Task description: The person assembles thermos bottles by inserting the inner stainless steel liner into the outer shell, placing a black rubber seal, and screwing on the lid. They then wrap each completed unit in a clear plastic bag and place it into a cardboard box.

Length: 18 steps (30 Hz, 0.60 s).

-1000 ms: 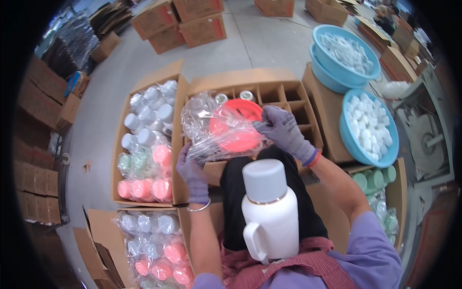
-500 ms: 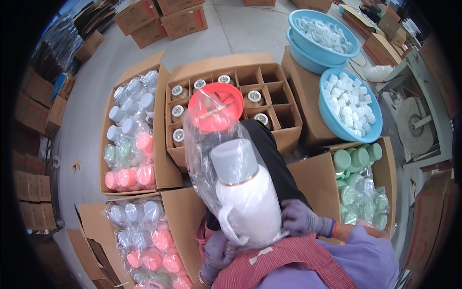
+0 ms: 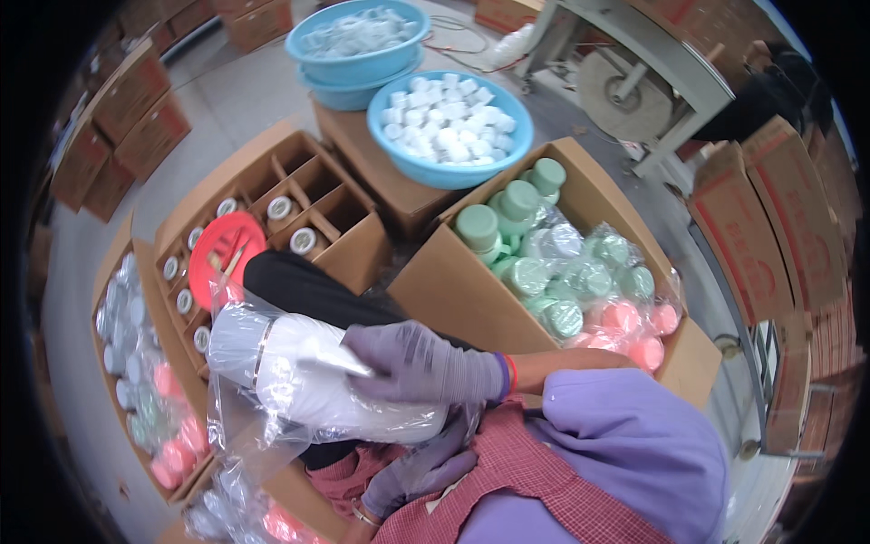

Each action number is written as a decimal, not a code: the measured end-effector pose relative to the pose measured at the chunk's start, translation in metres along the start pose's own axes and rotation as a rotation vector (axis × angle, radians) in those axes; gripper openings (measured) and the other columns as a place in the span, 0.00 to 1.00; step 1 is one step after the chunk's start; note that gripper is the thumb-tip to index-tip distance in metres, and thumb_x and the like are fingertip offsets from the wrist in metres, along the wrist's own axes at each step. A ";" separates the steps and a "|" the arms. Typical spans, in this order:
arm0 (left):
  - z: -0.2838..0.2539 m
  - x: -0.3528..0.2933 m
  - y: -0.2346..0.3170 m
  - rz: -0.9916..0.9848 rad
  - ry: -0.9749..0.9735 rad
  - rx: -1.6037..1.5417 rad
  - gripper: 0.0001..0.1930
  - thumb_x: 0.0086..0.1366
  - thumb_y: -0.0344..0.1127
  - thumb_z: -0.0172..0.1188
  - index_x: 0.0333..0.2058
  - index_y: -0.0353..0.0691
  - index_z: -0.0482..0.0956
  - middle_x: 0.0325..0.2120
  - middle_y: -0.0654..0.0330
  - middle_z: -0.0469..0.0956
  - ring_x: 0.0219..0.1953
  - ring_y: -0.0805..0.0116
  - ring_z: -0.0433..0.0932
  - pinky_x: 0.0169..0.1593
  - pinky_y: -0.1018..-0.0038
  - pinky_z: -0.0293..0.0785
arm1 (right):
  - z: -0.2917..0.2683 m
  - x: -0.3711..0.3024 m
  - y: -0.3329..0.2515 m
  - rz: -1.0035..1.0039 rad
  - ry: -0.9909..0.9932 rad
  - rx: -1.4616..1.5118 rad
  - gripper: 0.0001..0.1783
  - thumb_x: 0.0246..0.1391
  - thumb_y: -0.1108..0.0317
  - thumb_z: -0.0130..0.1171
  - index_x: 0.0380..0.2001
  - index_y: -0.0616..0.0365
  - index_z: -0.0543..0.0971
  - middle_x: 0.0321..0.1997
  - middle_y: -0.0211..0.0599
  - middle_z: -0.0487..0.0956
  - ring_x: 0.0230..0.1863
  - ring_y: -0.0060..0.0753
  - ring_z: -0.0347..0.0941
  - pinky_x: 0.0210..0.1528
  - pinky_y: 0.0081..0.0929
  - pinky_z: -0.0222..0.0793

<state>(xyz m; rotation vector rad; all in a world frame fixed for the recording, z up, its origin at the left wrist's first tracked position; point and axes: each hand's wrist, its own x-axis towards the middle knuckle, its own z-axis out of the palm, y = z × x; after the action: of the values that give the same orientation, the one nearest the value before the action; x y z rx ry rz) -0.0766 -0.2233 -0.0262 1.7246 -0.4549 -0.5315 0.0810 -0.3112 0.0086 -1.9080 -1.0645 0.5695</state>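
A white thermos jug (image 3: 308, 372) with a grey-blue cap (image 3: 237, 344) lies tilted across my lap, its cap toward the left. A clear plastic bag (image 3: 258, 446) surrounds it and hangs loose past the cap. My right hand (image 3: 412, 363), in a grey-purple glove, is on top of the jug with its fingers closed around the handle; motion blurs them a little. Under the jug's base, my left hand (image 3: 421, 471), gloved alike, grips the bagged bottom end. Its fingertips are partly hidden. Just beyond the cap sits a red plastic bowl (image 3: 210, 243) with small tools in it.
A divided carton (image 3: 349, 263) holds glass liners with white tops. Bagged jugs fill a carton (image 3: 421, 290) at the right and a carton (image 3: 156, 340) at the left. Blue basins hold white caps (image 3: 453, 118) and pale rings (image 3: 362, 32). A grey machine table (image 3: 666, 45) stands far right.
My view has swung right. The jug has tipped from upright to lying leftward, and my right hand has moved from beside its base onto the handle.
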 end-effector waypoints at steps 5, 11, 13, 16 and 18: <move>-0.006 -0.003 -0.012 -0.197 0.031 -0.572 0.28 0.72 0.40 0.51 0.65 0.29 0.64 0.60 0.47 0.71 0.64 0.61 0.68 0.69 0.67 0.58 | -0.098 -0.059 0.067 0.366 0.575 0.731 0.19 0.57 0.63 0.66 0.47 0.64 0.81 0.38 0.28 0.81 0.37 0.17 0.75 0.38 0.21 0.73; -0.009 0.005 -0.040 0.014 0.410 -1.031 0.35 0.72 0.51 0.52 0.66 0.28 0.60 0.58 0.43 0.72 0.60 0.49 0.73 0.67 0.53 0.65 | -0.220 -0.120 0.164 0.140 1.273 0.103 0.15 0.58 0.68 0.63 0.46 0.64 0.79 0.35 0.26 0.81 0.32 0.16 0.73 0.35 0.19 0.71; -0.012 0.009 -0.045 0.000 0.437 -1.045 0.34 0.73 0.52 0.51 0.66 0.29 0.60 0.58 0.42 0.72 0.59 0.48 0.74 0.65 0.51 0.68 | -0.249 -0.156 0.253 0.184 1.385 0.074 0.20 0.56 0.72 0.64 0.53 0.62 0.76 0.40 0.28 0.81 0.36 0.18 0.75 0.39 0.20 0.72; -0.016 0.012 -0.046 -0.045 0.490 -1.055 0.33 0.73 0.52 0.50 0.66 0.31 0.61 0.57 0.42 0.72 0.57 0.48 0.76 0.63 0.52 0.70 | -0.247 -0.175 0.340 0.150 1.486 0.322 0.24 0.54 0.76 0.64 0.55 0.60 0.76 0.40 0.27 0.81 0.35 0.18 0.75 0.37 0.19 0.71; -0.017 0.016 -0.049 -0.046 0.492 -1.072 0.33 0.73 0.51 0.50 0.66 0.31 0.60 0.57 0.41 0.72 0.57 0.47 0.76 0.63 0.52 0.71 | -0.227 -0.187 0.389 0.188 1.457 0.425 0.20 0.51 0.78 0.64 0.50 0.60 0.78 0.37 0.26 0.81 0.34 0.18 0.74 0.37 0.20 0.69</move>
<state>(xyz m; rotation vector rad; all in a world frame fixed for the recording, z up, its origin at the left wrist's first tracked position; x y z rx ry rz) -0.0528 -0.2087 -0.0729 0.7684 0.2217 -0.2671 0.3202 -0.6788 -0.2036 -1.4504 0.1841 -0.4885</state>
